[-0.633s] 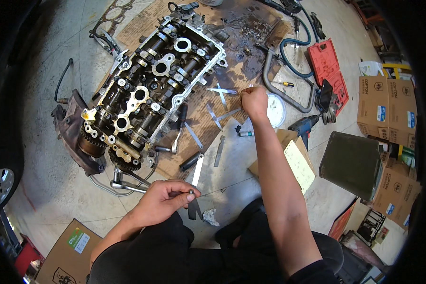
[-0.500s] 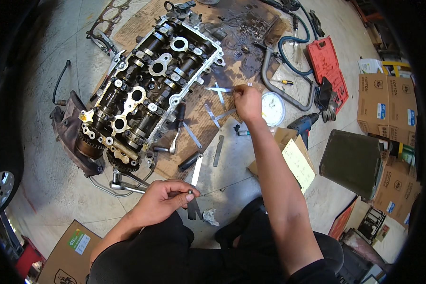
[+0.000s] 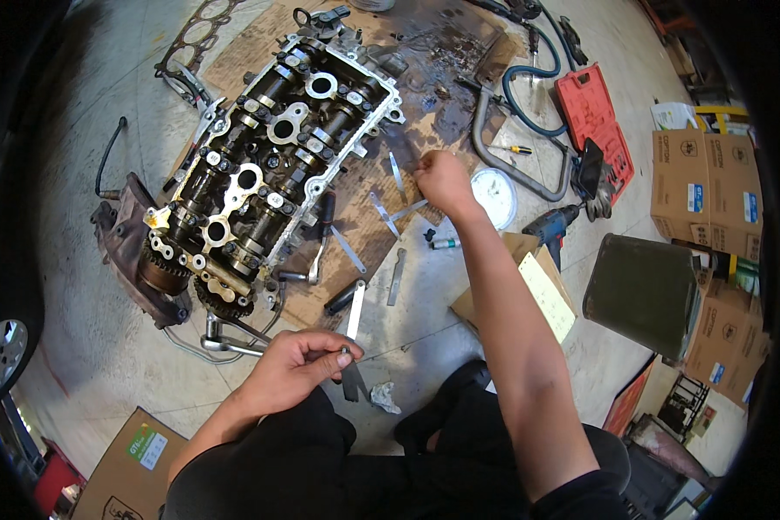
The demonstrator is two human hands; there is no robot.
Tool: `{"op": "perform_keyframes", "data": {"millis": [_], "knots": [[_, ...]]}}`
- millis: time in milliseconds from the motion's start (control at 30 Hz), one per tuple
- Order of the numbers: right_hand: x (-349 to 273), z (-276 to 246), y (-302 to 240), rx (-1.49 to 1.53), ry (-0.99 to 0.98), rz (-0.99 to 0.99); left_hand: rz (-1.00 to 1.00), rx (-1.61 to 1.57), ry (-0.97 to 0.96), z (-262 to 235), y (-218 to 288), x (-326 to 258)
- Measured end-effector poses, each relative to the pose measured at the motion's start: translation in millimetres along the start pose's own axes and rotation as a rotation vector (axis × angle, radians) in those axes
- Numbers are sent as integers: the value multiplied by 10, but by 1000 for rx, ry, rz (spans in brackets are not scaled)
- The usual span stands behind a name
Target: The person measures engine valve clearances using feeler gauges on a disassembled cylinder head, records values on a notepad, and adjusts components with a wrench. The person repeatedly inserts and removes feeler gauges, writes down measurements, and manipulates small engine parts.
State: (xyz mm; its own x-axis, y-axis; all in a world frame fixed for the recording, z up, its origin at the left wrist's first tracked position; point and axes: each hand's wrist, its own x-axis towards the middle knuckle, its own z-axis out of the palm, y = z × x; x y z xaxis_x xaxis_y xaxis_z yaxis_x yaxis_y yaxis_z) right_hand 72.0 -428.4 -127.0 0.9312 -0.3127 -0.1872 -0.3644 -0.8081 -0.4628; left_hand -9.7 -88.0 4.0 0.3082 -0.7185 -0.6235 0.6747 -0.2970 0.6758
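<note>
My left hand (image 3: 293,366) is closed round a feeler gauge set (image 3: 352,381), with dark blades fanned below the fingers and one bright blade (image 3: 356,310) pointing up. Over the cardboard (image 3: 364,227), my right hand (image 3: 446,184) has its fingers pinched together. A thin feeler gauge blade appears to be in that pinch, though I can hardly see it. Several loose blades lie nearby: one upright (image 3: 396,176) just left of the fingers, a crossed pair (image 3: 385,213) below it, one (image 3: 349,250) nearer the engine and a grey one (image 3: 396,277) on the floor.
A cylinder head (image 3: 273,165) with camshafts stands on the left, beside a rusty manifold (image 3: 139,251) and a ratchet (image 3: 225,345). Right of my hand are a white round lid (image 3: 494,199), a bent pipe (image 3: 484,130), a drill (image 3: 551,224), a red case (image 3: 594,121) and a green bin (image 3: 641,296).
The blade under my right fingers has left its place across the upright blade. My right hand has shifted slightly left and down; my left hand keeps its hold.
</note>
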Motion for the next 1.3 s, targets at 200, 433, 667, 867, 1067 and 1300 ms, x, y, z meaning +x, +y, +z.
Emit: {"op": "perform_keyframes", "data": {"millis": [200, 433, 667, 867, 1067, 1300], "knots": [[-971, -176, -196, 1054, -205, 415, 101, -83, 91, 9, -28, 3], [-1726, -50, -881, 1658, -808, 552, 80, -152, 175, 40, -147, 57], [-1927, 71, -1252, 1788, -156, 685, 160, -216, 293, 82, -171, 113], [-2015, -8, -1351, 1529, -278, 488, 226, -181, 268, 108, -271, 148], [-1928, -133, -1305, 1527, -224, 492, 229, -219, 168, 199, -295, 279], [-1711, -551, -1170, 1151, -273, 336, 239, -179, 128, 142, -251, 224]]}}
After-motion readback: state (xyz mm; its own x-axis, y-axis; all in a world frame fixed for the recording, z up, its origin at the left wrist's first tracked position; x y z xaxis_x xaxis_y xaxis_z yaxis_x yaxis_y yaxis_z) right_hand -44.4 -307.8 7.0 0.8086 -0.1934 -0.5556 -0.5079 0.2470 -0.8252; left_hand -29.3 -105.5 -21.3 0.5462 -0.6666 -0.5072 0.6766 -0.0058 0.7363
